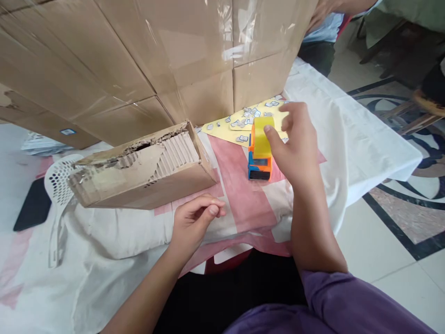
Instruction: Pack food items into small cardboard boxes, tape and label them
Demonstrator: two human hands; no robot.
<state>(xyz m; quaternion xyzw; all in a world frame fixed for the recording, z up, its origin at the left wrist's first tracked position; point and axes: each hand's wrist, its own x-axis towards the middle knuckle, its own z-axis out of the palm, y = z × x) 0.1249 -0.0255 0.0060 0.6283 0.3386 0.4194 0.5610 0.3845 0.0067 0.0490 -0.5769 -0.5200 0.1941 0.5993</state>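
Observation:
A tape dispenser [260, 172] in blue and orange, fitted with a wide roll of yellow tape [263, 139], stands on the table. Just right of it is my right hand [295, 139], fingers apart; its thumb overlaps the roll's edge, and whether it touches cannot be told. My left hand [194, 220] hovers in front of a small cardboard box [156, 185], with thumb and fingers pinched together. Anything between those fingertips is hidden or too small to make out. Corrugated cardboard shows through the box's torn top side.
Large taped cartons [194, 55] wall off the back. Yellow card [222, 132] with paper scraps lies before them. At left are a white skimmer [60, 185] and a black phone-like slab [34, 204]. Another person's hand [321, 11] shows behind the cartons.

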